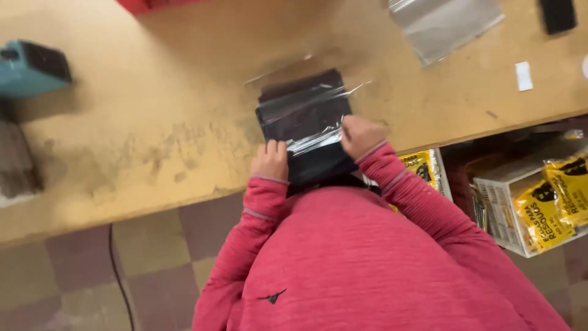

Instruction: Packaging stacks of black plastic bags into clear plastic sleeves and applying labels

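1. Your left hand (269, 160) and right hand (361, 136) are both closed on the near end of the dark bundle (304, 119), fingers curled over its clear wrap (313, 142).
2. The bundle lies flat at the near edge of the worn wooden table (153, 122), right in front of you.
3. It looks light and floppy, and the film likely slippery; hold it by the edges, not the glossy face.
4. It is black, rectangular, folded, with creased shiny film across it.
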